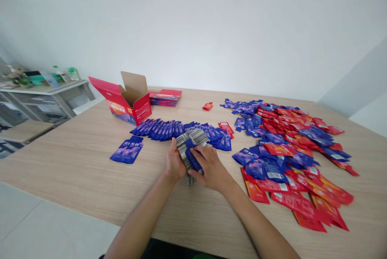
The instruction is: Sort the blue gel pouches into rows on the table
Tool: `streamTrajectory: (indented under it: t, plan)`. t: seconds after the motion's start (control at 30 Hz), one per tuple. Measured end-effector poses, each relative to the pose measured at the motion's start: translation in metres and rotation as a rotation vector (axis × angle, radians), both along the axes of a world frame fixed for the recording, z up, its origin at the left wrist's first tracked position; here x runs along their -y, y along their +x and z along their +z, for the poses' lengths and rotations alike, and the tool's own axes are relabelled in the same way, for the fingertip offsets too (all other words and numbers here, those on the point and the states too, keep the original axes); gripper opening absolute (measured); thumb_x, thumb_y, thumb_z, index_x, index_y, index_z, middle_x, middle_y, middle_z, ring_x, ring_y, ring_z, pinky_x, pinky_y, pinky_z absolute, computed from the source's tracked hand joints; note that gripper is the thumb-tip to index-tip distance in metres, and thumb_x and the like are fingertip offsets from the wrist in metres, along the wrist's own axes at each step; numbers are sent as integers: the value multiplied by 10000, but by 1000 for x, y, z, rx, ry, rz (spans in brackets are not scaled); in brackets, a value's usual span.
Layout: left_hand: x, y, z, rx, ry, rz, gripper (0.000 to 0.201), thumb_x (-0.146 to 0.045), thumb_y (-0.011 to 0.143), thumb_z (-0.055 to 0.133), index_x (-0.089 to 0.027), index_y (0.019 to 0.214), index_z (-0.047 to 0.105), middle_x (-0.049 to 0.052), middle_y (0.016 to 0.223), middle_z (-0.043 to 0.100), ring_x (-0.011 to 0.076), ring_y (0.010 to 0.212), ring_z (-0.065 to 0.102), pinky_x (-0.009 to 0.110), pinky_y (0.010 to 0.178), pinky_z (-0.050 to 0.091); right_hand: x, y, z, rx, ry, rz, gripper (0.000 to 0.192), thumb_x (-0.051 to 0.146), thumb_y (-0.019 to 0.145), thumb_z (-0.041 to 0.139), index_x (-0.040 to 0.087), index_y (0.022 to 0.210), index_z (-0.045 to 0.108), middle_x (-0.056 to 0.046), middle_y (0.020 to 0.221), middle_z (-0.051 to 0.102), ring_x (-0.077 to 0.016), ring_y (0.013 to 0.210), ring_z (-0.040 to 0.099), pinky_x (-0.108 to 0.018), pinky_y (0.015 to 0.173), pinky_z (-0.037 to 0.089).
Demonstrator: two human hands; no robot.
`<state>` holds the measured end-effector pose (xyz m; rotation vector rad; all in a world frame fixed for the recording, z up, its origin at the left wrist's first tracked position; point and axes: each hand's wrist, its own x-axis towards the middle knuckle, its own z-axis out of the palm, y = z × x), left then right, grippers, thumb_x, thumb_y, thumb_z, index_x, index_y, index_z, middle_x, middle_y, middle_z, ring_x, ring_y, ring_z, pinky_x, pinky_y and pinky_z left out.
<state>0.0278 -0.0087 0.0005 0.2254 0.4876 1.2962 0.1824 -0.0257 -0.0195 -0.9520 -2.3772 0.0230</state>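
Head view: a light wood-grain desk point(75, 162) is seen from above and behind the hands, with a plain white wall beyond.
Left hand point(173, 163): closed around the left edge of a thick stack of blue foil sachets point(190, 148), seemingly so the pile is kept squared.
Right hand point(211, 167): laid over the stack's near right side, fingers pressed on the top sachet; the two hands are brought together and clamped on the same stack.
Stack position: held just above or on the desk at its near middle; which of the two cannot be told.
Stack orientation: the silver sachet edges are turned up and away from the person; the long axis appears to run from near right to far left.
Row of blue sachets point(178, 130): overlapped like shingles just beyond the hands, probably laid so for counting.
Single pair of blue sachets point(127, 150): laid flat, well to the left.
Mixed heap of red and blue sachets point(290, 150): spread loosely at the right, unsorted.
Open red cardboard box point(128, 104): set at the far left, flap raised.
Flat red cartons point(165, 97): stacked just behind the box.
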Motion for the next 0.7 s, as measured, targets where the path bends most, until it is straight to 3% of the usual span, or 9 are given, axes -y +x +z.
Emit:
streamTrajectory:
  t: [0.2,0.47,0.7]
  plan:
    - [1,2,0,-2,-6,-30,588,-579,973,406,-99,1090,725,144,1059,771,319,1141,679,480,1056,482,0,4,7,-17,-11,45,608,534,875,668,138,1328,573,-205,1325,588,-354,1198,552,-552,1038,415]
    - [1,5,-7,20,-20,-85,601,-588,972,391,-89,1077,708,170,1090,755,333,1180,657,492,1104,434,-1,-1,-3,72,-17,10,712,497,954,555,107,1523,379,-232,1516,470,-355,1371,462,-550,1096,344]
    - [3,8,-5,65,40,-108,608,-598,935,469,-77,1158,690,180,1125,747,356,1192,648,510,1118,409,-3,3,-1,96,-36,34,754,544,915,603,93,1495,435,-243,1465,509,-373,1313,504,-564,1078,359]
